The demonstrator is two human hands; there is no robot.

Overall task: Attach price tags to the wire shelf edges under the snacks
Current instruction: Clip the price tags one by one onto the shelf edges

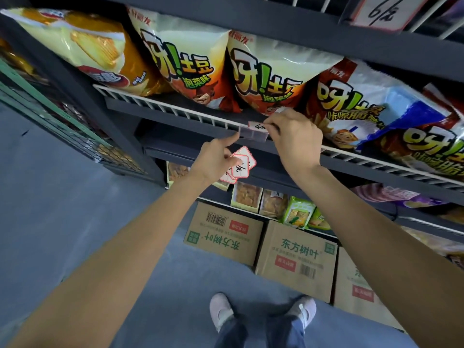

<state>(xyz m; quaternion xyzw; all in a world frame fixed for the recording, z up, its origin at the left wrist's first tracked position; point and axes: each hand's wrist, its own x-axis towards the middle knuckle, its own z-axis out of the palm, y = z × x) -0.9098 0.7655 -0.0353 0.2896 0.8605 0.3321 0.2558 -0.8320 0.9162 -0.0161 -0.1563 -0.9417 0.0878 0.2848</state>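
A white wire shelf edge (160, 106) runs under several chip bags (271, 74). A clear plastic tag holder (253, 133) hangs on that wire, with a red-bordered price tag (258, 126) partly slid into it. My right hand (293, 141) pinches the tag and holder at their right end. My left hand (216, 159) holds a small stack of spare red-bordered price tags (242, 167) against the palm, while its index finger stretches up and touches the holder's left end.
Another price tag (381, 12) hangs on the shelf above at top right. Lower shelves hold small snack packs (273, 203). Cardboard boxes (296, 257) stand on the grey floor below, close to my shoes (221, 310). A green mesh rack (50, 116) stands at left.
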